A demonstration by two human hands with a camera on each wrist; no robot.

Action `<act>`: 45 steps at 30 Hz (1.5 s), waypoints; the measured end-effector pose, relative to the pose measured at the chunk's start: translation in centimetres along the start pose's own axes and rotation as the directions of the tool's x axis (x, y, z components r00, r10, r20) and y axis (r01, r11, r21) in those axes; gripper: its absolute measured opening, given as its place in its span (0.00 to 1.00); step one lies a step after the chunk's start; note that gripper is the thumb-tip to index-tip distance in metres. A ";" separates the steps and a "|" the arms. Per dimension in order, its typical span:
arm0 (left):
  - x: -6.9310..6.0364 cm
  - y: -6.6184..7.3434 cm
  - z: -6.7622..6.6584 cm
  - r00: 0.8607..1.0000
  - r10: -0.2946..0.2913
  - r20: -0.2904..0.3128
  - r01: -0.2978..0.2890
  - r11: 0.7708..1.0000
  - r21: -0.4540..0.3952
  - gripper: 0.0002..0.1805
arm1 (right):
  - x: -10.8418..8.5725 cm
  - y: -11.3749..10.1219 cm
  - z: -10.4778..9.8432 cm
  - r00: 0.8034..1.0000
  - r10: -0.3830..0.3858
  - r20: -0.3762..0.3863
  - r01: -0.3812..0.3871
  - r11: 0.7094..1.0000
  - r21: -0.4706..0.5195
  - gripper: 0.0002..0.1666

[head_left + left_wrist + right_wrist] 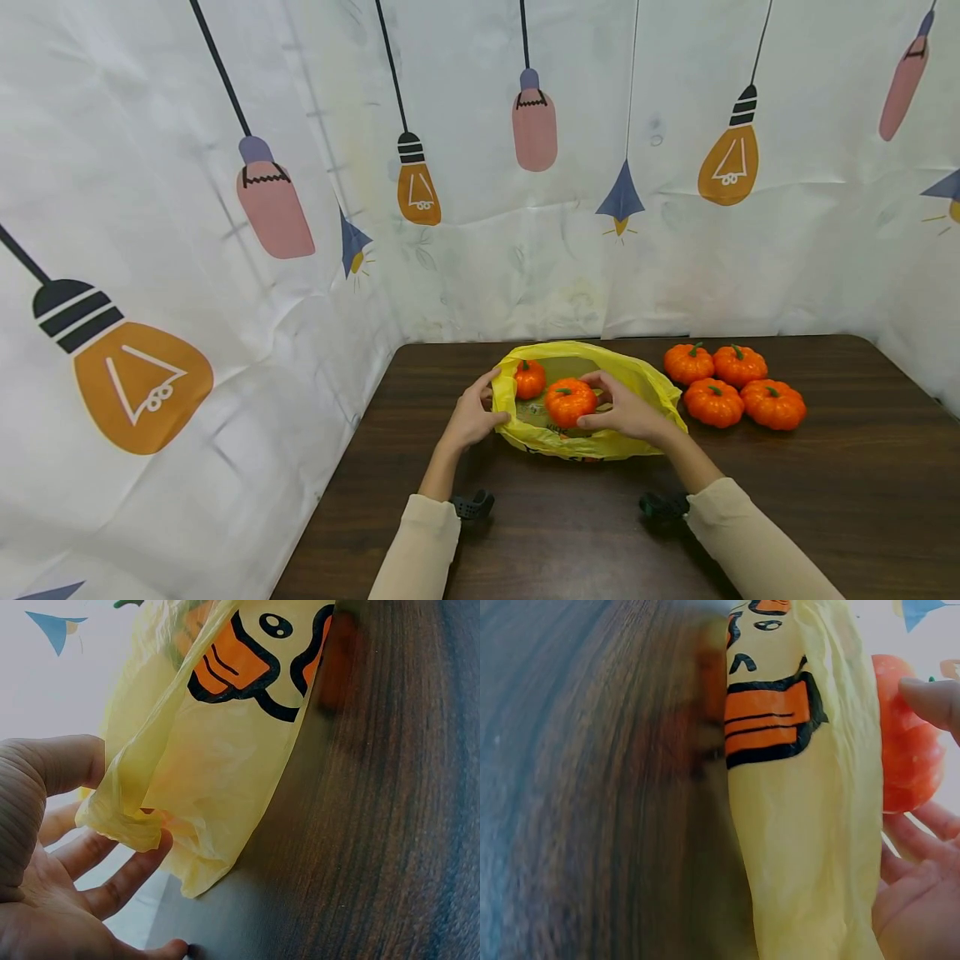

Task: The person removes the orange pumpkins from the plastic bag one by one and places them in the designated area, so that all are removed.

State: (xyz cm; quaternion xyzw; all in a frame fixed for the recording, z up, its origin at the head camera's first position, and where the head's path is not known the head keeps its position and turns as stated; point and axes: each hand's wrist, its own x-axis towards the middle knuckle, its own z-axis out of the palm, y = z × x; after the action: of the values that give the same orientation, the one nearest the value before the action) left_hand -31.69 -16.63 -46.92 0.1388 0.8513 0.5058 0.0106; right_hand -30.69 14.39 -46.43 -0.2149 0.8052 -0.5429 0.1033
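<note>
A yellow plastic bag (pixel 637 375) with a printed cartoon face lies on the table, its mouth facing up. My left hand (pixel 470 414) holds the bag's left rim, thumb on one side and fingers on the other; the left wrist view shows the thin plastic (pixel 124 817) between them. Over the bag's mouth, my right hand (pixel 626 408) grips a small orange pumpkin (pixel 570 402) with a green stem. In the right wrist view that pumpkin (pixel 907 742) shows above the bag's edge, thumb on it. Another pumpkin (pixel 529 379) sits inside the bag at the left.
Several more orange pumpkins (pixel 715 402) stand grouped on the dark wooden table (pixel 570 533), right of the bag. A white cloth printed with lamps (pixel 480 275) hangs behind the table and along its left side. Dark bands (pixel 472 505) are on both wrists.
</note>
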 end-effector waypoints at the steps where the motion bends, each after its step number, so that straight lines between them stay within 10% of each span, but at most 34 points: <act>1: 0.0 0.0 0.0 1.000 0.001 0.002 -0.001 1.000 -0.004 0.47 | -0.1 0.0 -0.1 1.000 0.001 -0.001 -0.001 1.000 0.005 0.43; 45: -0.2 0.1 0.1 1.000 -0.013 -0.003 0.013 1.000 0.022 0.47 | -8.9 -1.1 -5.4 0.995 -0.064 -0.079 0.055 0.993 -0.106 0.48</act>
State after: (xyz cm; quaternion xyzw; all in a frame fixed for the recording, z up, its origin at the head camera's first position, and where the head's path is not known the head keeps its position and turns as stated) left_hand -31.46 -16.51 -46.88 0.1329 0.8578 0.4963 0.0112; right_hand -24.69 22.63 -43.93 -0.2214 0.8290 -0.5118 0.0425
